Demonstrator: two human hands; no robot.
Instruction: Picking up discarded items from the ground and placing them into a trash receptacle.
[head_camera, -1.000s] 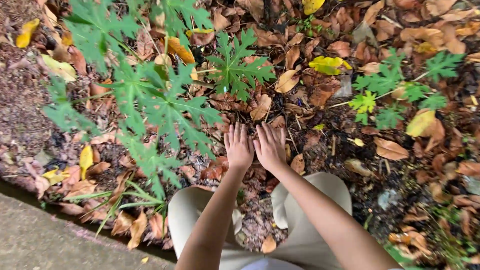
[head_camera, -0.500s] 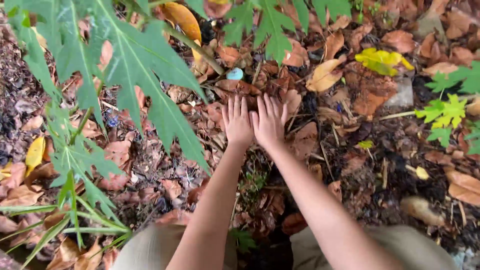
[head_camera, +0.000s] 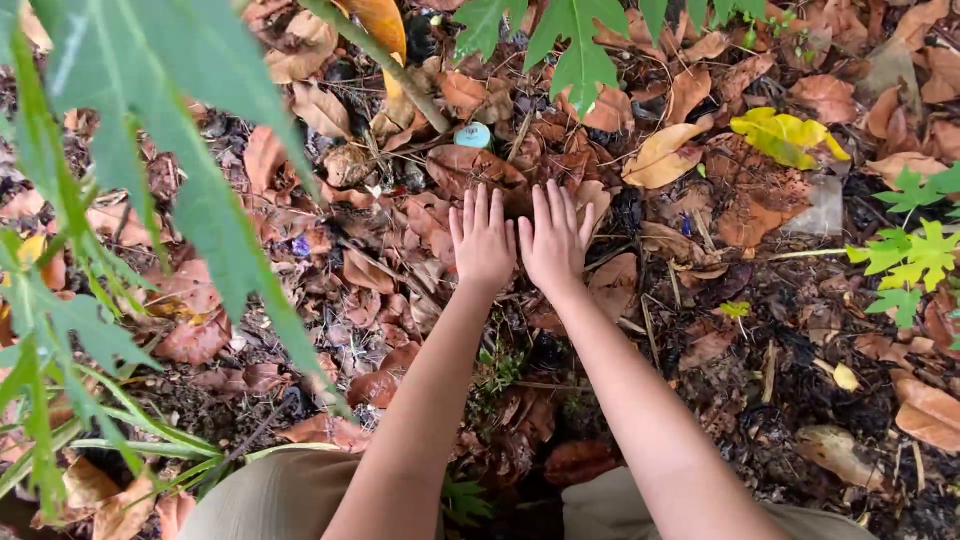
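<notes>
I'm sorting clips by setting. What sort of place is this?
Outdoors, probably a garden bed or wooded patch: dry brown leaves over dark soil, lobed green plant leaves overhead. Left hand and right hand press flat on the litter.

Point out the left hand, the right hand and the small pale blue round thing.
left hand (head_camera: 482, 245), head view, back of the hand.
right hand (head_camera: 552, 245), head view, back of the hand.
pale blue round thing (head_camera: 473, 135), head view, its top.

Dry brown leaves (head_camera: 470, 170) — papery, matt, crinkled — cover dark, crumbly soil (head_camera: 800, 400). A small pale-blue round thing (head_camera: 473, 135) looks smooth and faintly glossy. The green lobed leaves (head_camera: 580, 40) are soft, smooth — slightly sheened. Beige trousers (head_camera: 270, 500) look like matt cloth.
</notes>
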